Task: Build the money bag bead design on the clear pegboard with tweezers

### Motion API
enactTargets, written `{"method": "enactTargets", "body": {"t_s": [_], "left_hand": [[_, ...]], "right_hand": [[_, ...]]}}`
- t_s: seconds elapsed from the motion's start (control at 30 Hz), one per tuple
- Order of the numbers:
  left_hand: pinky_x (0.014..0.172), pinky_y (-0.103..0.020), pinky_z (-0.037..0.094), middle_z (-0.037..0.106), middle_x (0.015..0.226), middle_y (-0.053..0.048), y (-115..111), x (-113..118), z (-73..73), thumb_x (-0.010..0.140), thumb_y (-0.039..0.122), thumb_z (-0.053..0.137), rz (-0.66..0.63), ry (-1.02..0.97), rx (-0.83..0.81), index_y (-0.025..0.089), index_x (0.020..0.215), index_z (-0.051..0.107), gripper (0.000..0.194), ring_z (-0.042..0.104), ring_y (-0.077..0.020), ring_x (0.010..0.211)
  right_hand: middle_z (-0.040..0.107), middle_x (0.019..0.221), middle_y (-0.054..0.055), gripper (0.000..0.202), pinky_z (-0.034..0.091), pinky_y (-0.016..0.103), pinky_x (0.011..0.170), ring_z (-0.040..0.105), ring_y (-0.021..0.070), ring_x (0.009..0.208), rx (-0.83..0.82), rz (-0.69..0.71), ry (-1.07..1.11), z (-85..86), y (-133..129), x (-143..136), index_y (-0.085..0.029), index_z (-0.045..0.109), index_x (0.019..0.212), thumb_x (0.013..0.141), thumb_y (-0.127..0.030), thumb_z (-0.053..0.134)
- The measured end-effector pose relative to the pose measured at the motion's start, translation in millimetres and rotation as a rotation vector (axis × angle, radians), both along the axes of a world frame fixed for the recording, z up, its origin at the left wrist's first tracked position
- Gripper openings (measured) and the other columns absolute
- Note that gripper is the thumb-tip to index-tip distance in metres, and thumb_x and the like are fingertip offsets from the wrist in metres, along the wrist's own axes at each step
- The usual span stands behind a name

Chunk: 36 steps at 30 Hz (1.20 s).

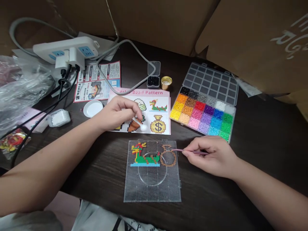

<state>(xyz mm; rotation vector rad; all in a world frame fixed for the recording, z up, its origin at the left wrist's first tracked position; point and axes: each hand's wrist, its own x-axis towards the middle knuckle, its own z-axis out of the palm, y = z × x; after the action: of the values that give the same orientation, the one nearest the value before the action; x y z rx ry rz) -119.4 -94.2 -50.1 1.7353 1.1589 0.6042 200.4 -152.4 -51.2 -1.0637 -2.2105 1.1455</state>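
Note:
My left hand [120, 114] pinches a small white spoon [143, 127] above the printed bead pattern sheet [166, 102]. Pictures of a dragon boat and a money bag show on that sheet. In my right hand [211, 157] are thin pinkish tweezers [192, 151], their tip at the upper right of a brown bead outline [168, 165]. This outline, shaped like a tied bag, sits on a clear pegboard [154, 194]. Beside it on the board is a dragon boat of green, red, yellow and blue beads [148, 159]. A round clear shape shows through the board.
Right of the sheet lies an opened bead case [209, 81] with many colours. Behind the sheet stand a small box of black beads [153, 81] and a gold cup [166, 82]. A power strip [66, 48], cables, a white lid [93, 109] and a white-bead box [59, 117] occupy the left.

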Motion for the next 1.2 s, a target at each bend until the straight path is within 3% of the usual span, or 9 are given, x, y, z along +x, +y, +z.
{"method": "enactTargets", "body": {"t_s": [0.13, 0.3, 0.6, 0.83, 1.2], "left_hand": [[0.061, -0.023, 0.046, 0.069, 0.071, -0.003, -0.7, 3.2, 7.4, 0.072, 0.004, 0.049, 0.017, -0.054, -0.089, 0.016, 0.07, 0.072, 0.026, 0.06, -0.0113, 0.064], [0.051, -0.023, 0.036, 0.063, 0.065, -0.003, 0.9, 0.1, 4.7, 0.073, 0.005, 0.05, 0.044, -0.1, -0.133, 0.017, 0.07, 0.073, 0.026, 0.05, -0.0097, 0.055], [0.05, -0.025, 0.038, 0.064, 0.064, -0.003, 1.5, -1.6, 3.0, 0.072, 0.005, 0.051, 0.05, -0.202, -0.215, 0.019, 0.069, 0.074, 0.028, 0.053, -0.0109, 0.053], [0.047, -0.025, 0.035, 0.062, 0.061, -0.003, 0.2, -2.4, -1.2, 0.069, 0.004, 0.053, 0.092, -0.222, -0.199, 0.017, 0.069, 0.074, 0.024, 0.051, -0.01, 0.051], [0.046, -0.026, 0.038, 0.065, 0.065, -0.004, 0.9, -2.4, -5.1, 0.069, 0.002, 0.053, 0.087, -0.203, -0.151, 0.014, 0.071, 0.073, 0.024, 0.05, -0.0086, 0.05]], "right_hand": [[0.058, 0.053, -0.002, 0.012, 0.036, 0.019, 0.04, 0.047, 0.007, 0.043, -0.039, 0.011, -0.004, -0.4, 0.3, -0.4, -0.016, 0.066, 0.073, 0.085, -0.02, 0.064], [0.056, 0.051, -0.003, 0.011, 0.037, 0.02, 0.04, 0.047, 0.0077, 0.043, -0.015, 0.012, -0.005, -2.0, 0.1, 0.3, -0.018, 0.065, 0.076, 0.087, -0.021, 0.063], [0.058, 0.052, -0.003, 0.009, 0.039, 0.02, 0.041, 0.05, 0.0075, 0.043, 0.015, 0.019, 0.008, -1.7, 1.7, -1.7, -0.018, 0.065, 0.076, 0.085, -0.017, 0.065], [0.06, 0.053, -0.003, 0.006, 0.038, 0.02, 0.039, 0.05, 0.0073, 0.042, 0.013, 0.005, -0.017, -2.8, 0.8, -0.1, -0.018, 0.067, 0.078, 0.085, -0.02, 0.067], [0.068, 0.06, -0.001, 0.006, 0.041, 0.022, 0.043, 0.054, 0.0082, 0.045, 0.181, 0.01, -0.038, -4.2, -1.8, -1.4, -0.02, 0.066, 0.077, 0.083, -0.019, 0.067]]}}
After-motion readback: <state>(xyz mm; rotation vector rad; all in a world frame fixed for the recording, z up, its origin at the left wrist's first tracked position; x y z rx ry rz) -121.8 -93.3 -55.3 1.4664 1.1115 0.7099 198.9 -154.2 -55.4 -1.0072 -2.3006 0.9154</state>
